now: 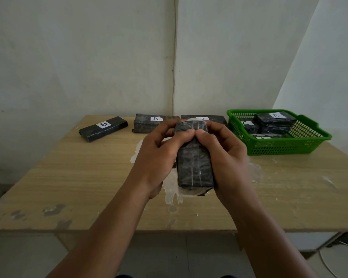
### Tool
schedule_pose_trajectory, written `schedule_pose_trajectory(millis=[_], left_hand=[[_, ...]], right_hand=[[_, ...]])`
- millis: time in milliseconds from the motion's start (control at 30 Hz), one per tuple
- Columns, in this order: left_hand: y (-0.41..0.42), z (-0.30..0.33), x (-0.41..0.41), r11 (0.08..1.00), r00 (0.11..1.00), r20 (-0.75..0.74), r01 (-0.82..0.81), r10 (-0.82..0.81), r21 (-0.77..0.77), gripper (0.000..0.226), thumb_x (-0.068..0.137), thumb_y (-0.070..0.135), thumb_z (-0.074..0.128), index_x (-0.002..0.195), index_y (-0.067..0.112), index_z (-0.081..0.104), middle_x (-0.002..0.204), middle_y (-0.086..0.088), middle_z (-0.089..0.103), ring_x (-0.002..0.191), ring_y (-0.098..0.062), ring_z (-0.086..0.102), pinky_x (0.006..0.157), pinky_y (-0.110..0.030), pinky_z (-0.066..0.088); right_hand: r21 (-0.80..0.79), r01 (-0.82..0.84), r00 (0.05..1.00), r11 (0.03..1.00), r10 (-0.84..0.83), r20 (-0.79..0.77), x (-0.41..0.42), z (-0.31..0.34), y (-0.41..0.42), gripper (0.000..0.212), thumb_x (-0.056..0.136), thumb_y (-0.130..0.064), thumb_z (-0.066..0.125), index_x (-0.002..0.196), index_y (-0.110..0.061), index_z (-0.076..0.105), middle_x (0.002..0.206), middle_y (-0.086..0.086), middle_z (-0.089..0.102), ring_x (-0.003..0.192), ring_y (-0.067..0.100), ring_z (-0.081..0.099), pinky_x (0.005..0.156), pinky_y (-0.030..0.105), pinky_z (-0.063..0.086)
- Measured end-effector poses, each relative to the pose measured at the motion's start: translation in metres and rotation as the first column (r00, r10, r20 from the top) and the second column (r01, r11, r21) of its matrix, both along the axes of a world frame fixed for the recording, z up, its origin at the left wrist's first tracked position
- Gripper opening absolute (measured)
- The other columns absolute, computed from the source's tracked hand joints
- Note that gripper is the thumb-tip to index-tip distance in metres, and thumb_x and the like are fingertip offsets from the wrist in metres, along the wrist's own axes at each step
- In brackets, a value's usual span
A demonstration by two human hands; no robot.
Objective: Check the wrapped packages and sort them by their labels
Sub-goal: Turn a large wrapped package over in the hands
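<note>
1. Across the far edge of the wooden table (68, 177) lie three labelled packages, set apart probably as sorted piles: a B (103, 131), an A (149, 123) and one half hidden.
2. At right, a green basket (277, 146) holds unsorted ones (an A on top).
3. Centre, above the table, left hand (157, 157) and right hand (225, 155) clasp a package (194, 167), thumbs pressed together, label unseen, probably turning it to find it.

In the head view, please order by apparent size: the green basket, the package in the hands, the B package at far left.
1. green basket
2. package in the hands, though nearness enlarges it
3. B package at far left
</note>
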State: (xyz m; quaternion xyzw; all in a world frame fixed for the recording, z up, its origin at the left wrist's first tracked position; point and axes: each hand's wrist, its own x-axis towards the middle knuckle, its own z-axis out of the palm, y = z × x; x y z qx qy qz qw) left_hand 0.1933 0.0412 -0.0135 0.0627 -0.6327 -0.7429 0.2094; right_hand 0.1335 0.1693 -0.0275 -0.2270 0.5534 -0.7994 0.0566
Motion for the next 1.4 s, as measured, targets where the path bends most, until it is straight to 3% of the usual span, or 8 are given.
schedule_pose_trajectory(millis=[200, 400, 667, 800, 1000, 1167, 1267, 1400], left_hand=[[0.001, 0.000, -0.001, 0.995, 1.000, -0.029, -0.003, 0.001, -0.101, 0.018, 0.099, 0.019, 0.068, 0.116, 0.021, 0.075, 0.119, -0.008, 0.075, 0.109, -0.021, 0.075, 0.096, -0.044, 0.061], [-0.003, -0.018, 0.005, 0.933, 0.980, -0.053, 0.167, -0.194, -0.318, 0.093, 0.077, 0.040, 0.074, 0.161, 0.040, 0.035, 0.151, 0.020, 0.055, 0.142, -0.003, 0.050, 0.104, -0.032, 0.057], [-0.006, -0.008, 0.001, 0.966, 0.995, -0.090, -0.064, 0.042, -0.251, 0.079, 0.092, 0.033, 0.070, 0.163, 0.030, 0.035, 0.134, 0.025, 0.064, 0.129, 0.003, 0.060, 0.105, -0.029, 0.056], [-0.012, -0.010, -0.002, 0.982, 0.997, -0.071, 0.029, -0.043, -0.186, 0.072, 0.102, 0.005, 0.062, 0.164, 0.023, 0.031, 0.119, 0.032, 0.072, 0.124, 0.002, 0.064, 0.095, -0.019, 0.055], [-0.018, -0.017, -0.003, 0.988, 0.993, -0.104, 0.037, -0.053, -0.150, 0.094, 0.081, 0.014, 0.073, 0.164, 0.024, 0.031, 0.152, 0.013, 0.056, 0.141, -0.008, 0.054, 0.109, -0.033, 0.052], [-0.018, -0.010, -0.004, 0.995, 0.992, -0.098, 0.079, -0.084, -0.061, 0.050, 0.090, 0.029, 0.063, 0.140, 0.024, 0.062, 0.131, -0.005, 0.070, 0.122, -0.024, 0.069, 0.098, -0.043, 0.058], [-0.011, -0.013, 0.001, 0.979, 0.988, -0.145, 0.031, -0.061, -0.202, 0.047, 0.088, 0.023, 0.066, 0.135, 0.026, 0.064, 0.133, 0.000, 0.067, 0.119, -0.020, 0.069, 0.088, -0.033, 0.062], [0.001, -0.016, 0.003, 0.986, 0.982, -0.165, 0.063, -0.089, -0.151, 0.028, 0.090, 0.032, 0.067, 0.116, 0.028, 0.073, 0.128, 0.000, 0.069, 0.122, -0.017, 0.067, 0.094, -0.030, 0.056]], right_hand=[[0.000, 0.052, 0.999, 0.999, -0.052, 0.000, 0.002, 0.003, -0.001, 0.015, 0.099, -0.008, 0.068, 0.096, -0.021, 0.075, 0.089, 0.000, 0.078, 0.084, 0.017, 0.076, 0.070, 0.030, 0.061], [-0.125, 0.123, 0.975, 0.985, -0.096, 0.203, -0.008, 0.010, -0.001, 0.016, 0.095, -0.015, 0.076, 0.107, -0.010, 0.068, 0.100, 0.008, 0.075, 0.100, 0.034, 0.077, 0.093, 0.053, 0.063], [0.155, -0.159, 0.987, 0.975, 0.152, 0.051, 0.001, 0.004, 0.006, 0.049, 0.083, -0.041, 0.071, 0.131, -0.041, 0.063, 0.110, -0.018, 0.080, 0.103, -0.003, 0.075, 0.077, 0.016, 0.060], [0.083, -0.239, 0.971, 0.967, 0.236, 0.045, -0.001, -0.002, 0.006, 0.048, 0.095, -0.016, 0.065, 0.135, -0.042, 0.060, 0.127, -0.010, 0.077, 0.115, 0.006, 0.073, 0.090, 0.024, 0.060], [0.068, -0.244, 0.968, 0.967, 0.247, -0.047, 0.000, -0.008, 0.005, 0.057, 0.103, 0.003, 0.054, 0.147, -0.032, 0.055, 0.130, -0.004, 0.076, 0.117, 0.017, 0.074, 0.086, 0.027, 0.061], [0.019, -0.192, 0.970, 0.981, 0.192, -0.150, 0.002, -0.013, 0.005, 0.063, 0.080, 0.003, 0.060, 0.139, -0.019, 0.056, 0.143, 0.006, 0.063, 0.126, 0.013, 0.066, 0.091, 0.031, 0.060], [-0.069, -0.219, 0.975, 0.973, 0.217, -0.039, -0.001, -0.011, 0.003, 0.027, 0.088, -0.015, 0.061, 0.113, -0.014, 0.052, 0.116, 0.006, 0.067, 0.104, 0.018, 0.067, 0.083, 0.034, 0.058], [-0.175, -0.179, 0.980, 0.968, 0.192, 0.058, -0.003, -0.009, 0.003, 0.023, 0.088, -0.024, 0.064, 0.102, -0.014, 0.049, 0.102, -0.001, 0.069, 0.093, 0.013, 0.070, 0.078, 0.034, 0.059]])
